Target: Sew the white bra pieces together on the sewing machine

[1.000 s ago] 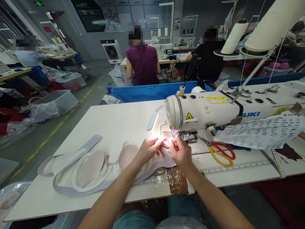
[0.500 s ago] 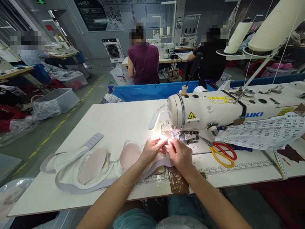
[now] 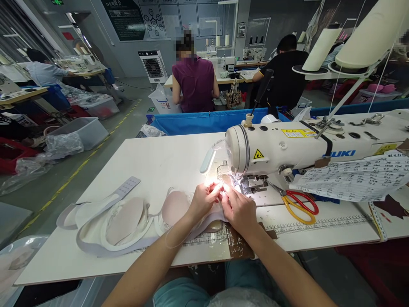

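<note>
A pale bra (image 3: pixel 123 224) with pinkish cups and a lilac band stretches across the white tabletop, its right end running under my hands. My left hand (image 3: pixel 204 200) is closed, thumb and fingertips pinching the bra's edge in the bright lamp light. Close against it, my right hand (image 3: pixel 238 209) is closed too, its fingertips meeting the left ones on the same edge. Glare hides the exact bit of fabric between the fingers. Just beyond the fingertips stands the sewing machine (image 3: pixel 275 147), with its needle area lit.
Scissors (image 3: pixel 298 207) with red and yellow handles lie right of my hands. A handwritten paper sheet (image 3: pixel 354 179) hangs on the machine. Thread cones (image 3: pixel 321 49) stand above it. A ruler strip (image 3: pixel 322 224) runs along the front edge. Co-workers sit behind a blue cloth trough (image 3: pixel 191 123).
My right hand has shifted slightly left, its fingers more stretched toward the left fingertips. My left hand stays almost in place. The whole view has moved a little.
</note>
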{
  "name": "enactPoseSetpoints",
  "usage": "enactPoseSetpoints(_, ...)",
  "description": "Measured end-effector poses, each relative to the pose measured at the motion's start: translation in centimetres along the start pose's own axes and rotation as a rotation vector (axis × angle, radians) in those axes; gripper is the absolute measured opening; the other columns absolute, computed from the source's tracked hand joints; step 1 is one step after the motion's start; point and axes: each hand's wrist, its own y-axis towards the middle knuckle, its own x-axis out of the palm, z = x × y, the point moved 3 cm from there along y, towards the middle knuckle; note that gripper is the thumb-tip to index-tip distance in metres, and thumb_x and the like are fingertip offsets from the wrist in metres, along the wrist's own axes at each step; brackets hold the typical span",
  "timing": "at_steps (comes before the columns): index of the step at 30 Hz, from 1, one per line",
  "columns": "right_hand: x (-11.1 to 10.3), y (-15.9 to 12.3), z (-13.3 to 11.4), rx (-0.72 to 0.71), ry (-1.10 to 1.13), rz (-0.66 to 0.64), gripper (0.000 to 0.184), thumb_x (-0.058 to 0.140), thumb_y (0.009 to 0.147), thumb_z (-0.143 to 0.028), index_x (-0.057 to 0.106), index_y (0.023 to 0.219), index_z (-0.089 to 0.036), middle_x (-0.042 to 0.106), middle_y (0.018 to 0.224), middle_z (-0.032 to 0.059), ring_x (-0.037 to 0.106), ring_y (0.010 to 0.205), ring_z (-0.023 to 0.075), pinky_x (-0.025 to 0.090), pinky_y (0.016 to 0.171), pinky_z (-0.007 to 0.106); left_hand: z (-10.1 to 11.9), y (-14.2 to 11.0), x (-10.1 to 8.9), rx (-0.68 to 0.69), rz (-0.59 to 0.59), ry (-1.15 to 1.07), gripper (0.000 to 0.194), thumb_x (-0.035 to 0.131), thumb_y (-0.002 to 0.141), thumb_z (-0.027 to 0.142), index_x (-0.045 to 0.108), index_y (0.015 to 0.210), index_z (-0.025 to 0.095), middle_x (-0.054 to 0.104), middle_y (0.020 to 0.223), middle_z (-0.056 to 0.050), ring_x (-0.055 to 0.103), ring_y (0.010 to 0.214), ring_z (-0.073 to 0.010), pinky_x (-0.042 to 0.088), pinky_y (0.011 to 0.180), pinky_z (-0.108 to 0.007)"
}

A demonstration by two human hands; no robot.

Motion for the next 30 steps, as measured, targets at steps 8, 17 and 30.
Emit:
enactPoseSetpoints(8,-0.2,-0.4,-0.2,0.026,0.026,-0.168,0.028,0.043,0.093,-0.021,0.063,0.109,-0.009,0.068,0.070,0.0037,0.059,0.057,0.0121,0.037,0.048,0.023,-0.1,0.5,-0.4,-0.055,-0.002,-0.047,0.026,0.057,0.085,0.039,0.056,0.076,0.015,0.063,0.062,-0.001,0.060,0.056,-0.0130,0.043,0.050,-0.021)
enactPoseSetpoints(17,-7.3,-3.4,8.2,0.088,-0.239,-0.111,0.030,0.043,0.093,-0.026,0.066,0.108,-0.014,0.069,0.098,0.0117,0.063,0.091,0.0237,0.049,0.079,0.033,-0.4,0.9,-0.7,-0.284,-0.171,-0.267,0.035,0.068,0.075,0.046,0.057,0.074,0.013,0.072,0.076,-0.009,0.065,0.057,-0.0135,0.039,0.046,-0.020)
enactPoseSetpoints(30,-10.4,-4.8,18.5,0.297,-0.352,-0.780,0.033,0.046,0.079,-0.047,0.060,0.085,-0.018,0.070,0.086,0.0130,0.067,0.077,0.0301,0.048,0.057,0.035,0.3,0.5,-0.6,-0.285,-0.262,-0.171,0.034,0.064,0.080,0.044,0.055,0.072,0.013,0.073,0.079,-0.011,0.067,0.061,-0.0142,0.043,0.050,-0.022)
